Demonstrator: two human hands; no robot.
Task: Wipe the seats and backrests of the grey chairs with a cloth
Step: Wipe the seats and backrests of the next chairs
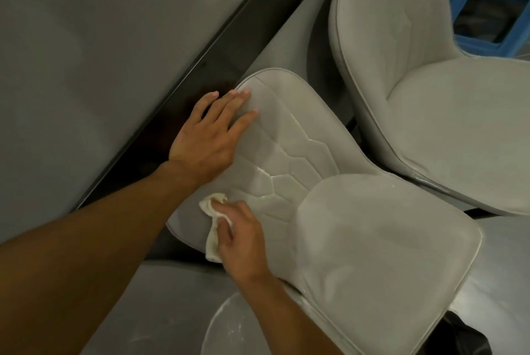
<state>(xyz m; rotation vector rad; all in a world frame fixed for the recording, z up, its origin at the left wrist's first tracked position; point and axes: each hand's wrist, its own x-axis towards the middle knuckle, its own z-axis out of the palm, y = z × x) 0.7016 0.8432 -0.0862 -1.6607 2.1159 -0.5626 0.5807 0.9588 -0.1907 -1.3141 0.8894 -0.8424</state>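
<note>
Near chair: a pale grey padded chair (pixel 338 211) fills the middle of the head view. Its hexagon-stitched backrest (pixel 292 142) lies toward the upper left and its smooth seat (pixel 381 254) toward the lower right.
Cloth: a small crumpled white cloth (pixel 213 211) sits on the lower left part of the backrest, close to its piped edge.
Right hand: the right hand (pixel 241 240) grips the cloth, fingers curled round it, and presses it against the upholstery.
Left hand: the left hand (pixel 206 136) lies flat on the backrest's upper left edge, fingers straight and slightly spread, holding nothing.
Second chair: 1 more grey padded chair (pixel 430 96) stands just beside the first at upper right. Whether the 2 touch cannot be told.
Stool: a blue plastic stool (pixel 473 18) shows in the top right corner, behind the second chair.
Panel: a flat grey panel with a dark edge (pixel 86 53) runs diagonally across the left, beside the backrest.
Floor: a pale round disc (pixel 229 331) lies low in the view, under the right forearm.
</note>
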